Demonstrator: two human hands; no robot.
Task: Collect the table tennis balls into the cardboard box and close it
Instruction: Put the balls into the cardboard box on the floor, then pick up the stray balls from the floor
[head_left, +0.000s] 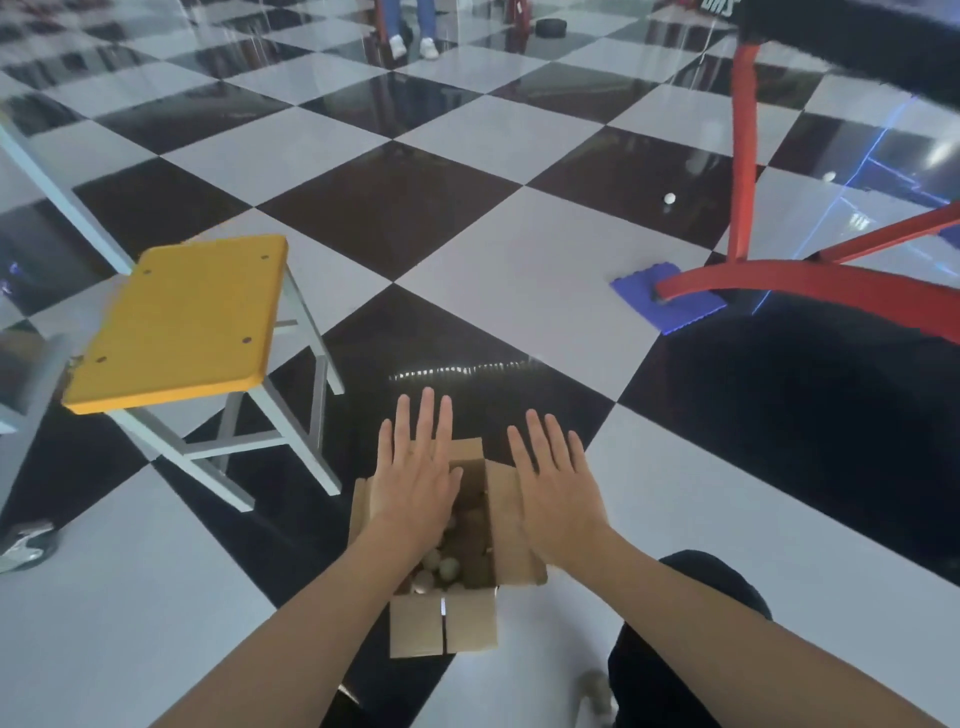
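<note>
Balls first: a clutch of small white table tennis balls (448, 569) sits in the bottom of a small brown cardboard box (441, 623), which stands on the glossy black-and-white chequered tile floor (519, 249) right in front of the person. The box is not closed; its near flap hangs outward towards them and the side flaps stand up. Both hands are spread flat, fingers straight, holding nothing. The left hand (415, 483) is over the left flap and part of the opening; the right hand (558, 493) lies over the right flap. Whether either palm actually presses the cardboard I cannot tell from where I stand. One more white ball (670, 197) lies out on a dark tile, well apart from the box, near the upright red metal leg (743, 156), whose curved foot rests on a blue ridged mat (641, 291). To the left of the box stands a yellow-topped stool with grey metal legs (182, 317).
</note>
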